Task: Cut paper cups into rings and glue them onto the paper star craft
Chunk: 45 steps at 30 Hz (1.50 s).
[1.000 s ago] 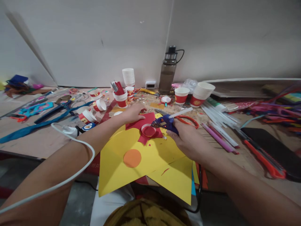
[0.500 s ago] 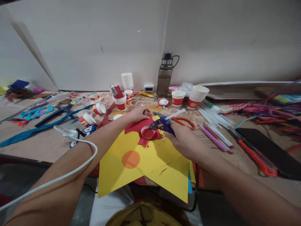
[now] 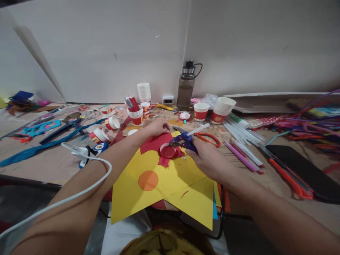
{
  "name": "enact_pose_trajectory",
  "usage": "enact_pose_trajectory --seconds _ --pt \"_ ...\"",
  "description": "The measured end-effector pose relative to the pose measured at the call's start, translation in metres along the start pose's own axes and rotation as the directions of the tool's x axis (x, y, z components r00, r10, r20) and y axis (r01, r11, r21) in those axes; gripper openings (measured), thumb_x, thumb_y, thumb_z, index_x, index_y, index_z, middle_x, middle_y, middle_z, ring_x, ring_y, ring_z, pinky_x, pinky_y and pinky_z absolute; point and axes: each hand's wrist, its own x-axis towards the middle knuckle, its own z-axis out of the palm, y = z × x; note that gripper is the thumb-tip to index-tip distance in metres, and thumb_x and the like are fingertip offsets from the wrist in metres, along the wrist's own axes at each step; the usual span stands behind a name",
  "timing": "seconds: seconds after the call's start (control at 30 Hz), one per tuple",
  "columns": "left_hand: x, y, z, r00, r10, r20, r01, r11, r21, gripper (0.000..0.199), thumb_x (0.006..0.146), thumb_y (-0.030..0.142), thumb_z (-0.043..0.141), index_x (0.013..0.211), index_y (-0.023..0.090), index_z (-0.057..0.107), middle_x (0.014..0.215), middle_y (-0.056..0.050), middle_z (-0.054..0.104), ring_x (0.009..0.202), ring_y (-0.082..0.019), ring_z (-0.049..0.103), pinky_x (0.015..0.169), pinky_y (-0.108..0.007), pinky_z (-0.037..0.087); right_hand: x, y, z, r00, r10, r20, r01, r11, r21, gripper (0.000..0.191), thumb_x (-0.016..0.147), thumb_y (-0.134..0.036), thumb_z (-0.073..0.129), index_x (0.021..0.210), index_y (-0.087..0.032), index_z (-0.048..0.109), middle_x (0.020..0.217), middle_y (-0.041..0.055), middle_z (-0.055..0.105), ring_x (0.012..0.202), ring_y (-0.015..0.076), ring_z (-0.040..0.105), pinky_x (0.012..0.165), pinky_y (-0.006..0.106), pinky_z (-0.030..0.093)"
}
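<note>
A blue hot glue gun (image 3: 186,141) with a white glue stick in its back is gripped in my right hand (image 3: 205,150). Its nozzle meets the edge of a small round ring (image 3: 168,151), white inside, on red paper (image 3: 156,142). My left hand (image 3: 159,127) pinches the far edge of that red paper with curled fingers. Beneath lie large yellow paper sheets (image 3: 159,193), with an orange circle (image 3: 148,180) on the left one. Orange-handled scissors (image 3: 208,137) lie just behind the glue gun.
Paper cups (image 3: 201,111) and a water bottle (image 3: 185,86) stand at the back. Glue sticks (image 3: 243,136), a box cutter (image 3: 289,177) and a black phone (image 3: 305,170) lie right. A white cable (image 3: 87,191) crosses my left forearm. Tipped cups (image 3: 98,135) lie left.
The red paper with its ring has turned slightly and shifted a little to the right under the nozzle. My left hand has moved slightly with it; the glue gun stays nearly still.
</note>
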Motion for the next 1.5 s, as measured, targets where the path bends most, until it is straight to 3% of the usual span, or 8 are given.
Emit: enact_pose_trajectory --seconds 0.5,0.6,0.67,0.8,0.9,1.0,1.2,1.5 --pt "-0.026 -0.007 -0.009 0.937 -0.289 -0.195 0.309 0.948 0.079 0.008 0.073 0.018 0.063 0.072 0.015 0.071 0.078 -0.007 0.071 0.079 -0.020 0.064 0.074 -0.029 0.048 0.002 0.003 -0.001 0.999 -0.005 -0.048 0.005 1.000 -0.012 0.019 0.093 -0.031 0.044 0.098 -0.017 0.055 0.097 0.0126 0.069 0.084 0.0228 0.063 0.065 0.028 0.039" --pt "-0.044 -0.002 -0.009 0.942 -0.194 -0.274 0.223 0.972 0.079 0.019 0.081 0.029 0.059 0.085 0.015 0.070 0.092 -0.009 0.071 0.092 -0.022 0.063 0.087 -0.033 0.047 0.002 0.003 -0.002 0.999 0.001 -0.054 0.000 1.000 0.010 0.021 0.093 -0.032 0.044 0.100 -0.016 0.054 0.099 0.0135 0.068 0.083 0.0231 0.063 0.064 0.028 0.039" --pt "-0.057 0.002 -0.010 0.961 0.018 -0.275 -0.005 0.999 0.047 0.027 0.085 0.034 0.056 0.102 0.016 0.067 0.110 -0.009 0.068 0.109 -0.022 0.058 0.100 -0.037 0.041 0.002 0.004 -0.003 0.998 0.008 -0.062 -0.007 1.000 0.017 0.023 0.093 -0.033 0.043 0.104 -0.016 0.054 0.101 0.0142 0.068 0.082 0.0234 0.062 0.063 0.028 0.039" --pt "-0.076 0.006 -0.009 0.976 0.206 -0.066 -0.213 0.967 -0.138 0.056 0.078 0.042 0.067 0.129 0.024 0.053 0.131 -0.007 0.059 0.125 -0.022 0.049 0.107 -0.039 0.037 0.002 0.004 -0.005 0.998 0.028 -0.064 -0.028 1.000 0.000 0.024 0.093 -0.034 0.042 0.102 -0.016 0.055 0.099 0.0143 0.068 0.079 0.0231 0.062 0.062 0.029 0.039" --pt "-0.081 0.003 -0.004 0.972 0.227 -0.053 -0.233 0.941 -0.245 0.076 0.070 0.040 0.075 0.137 0.024 0.044 0.136 -0.009 0.055 0.128 -0.023 0.048 0.109 -0.040 0.035 0.002 0.005 -0.005 0.997 0.036 -0.061 -0.037 0.999 -0.020 0.023 0.093 -0.035 0.042 0.100 -0.016 0.055 0.099 0.0143 0.067 0.079 0.0230 0.061 0.062 0.028 0.038" --pt "-0.082 0.003 0.003 0.976 0.196 -0.096 -0.217 0.925 -0.313 0.079 0.068 0.038 0.077 0.138 0.022 0.043 0.128 -0.010 0.061 0.124 -0.023 0.053 0.108 -0.041 0.037 0.002 0.004 -0.003 0.998 0.033 -0.054 -0.034 0.999 -0.028 0.023 0.093 -0.035 0.042 0.101 -0.016 0.054 0.102 0.0146 0.067 0.081 0.0234 0.061 0.063 0.029 0.039" --pt "-0.085 0.012 0.012 0.954 0.232 -0.189 -0.267 0.945 -0.188 0.080 0.063 0.040 0.081 0.134 0.022 0.048 0.119 -0.008 0.067 0.118 -0.024 0.055 0.103 -0.040 0.038 0.005 0.002 0.000 0.998 0.021 -0.051 -0.022 0.999 -0.025 0.023 0.093 -0.032 0.044 0.105 -0.016 0.055 0.104 0.0147 0.067 0.087 0.0248 0.062 0.068 0.029 0.041" --pt "-0.083 0.010 0.021 0.958 0.203 -0.205 -0.240 0.954 -0.178 0.079 0.063 0.038 0.082 0.133 0.021 0.048 0.114 -0.005 0.069 0.112 -0.022 0.057 0.100 -0.037 0.039 0.008 0.003 0.008 0.999 -0.016 -0.050 0.013 0.998 -0.065 0.022 0.093 -0.032 0.044 0.102 -0.016 0.056 0.096 0.0121 0.068 0.084 0.0243 0.062 0.065 0.029 0.041"
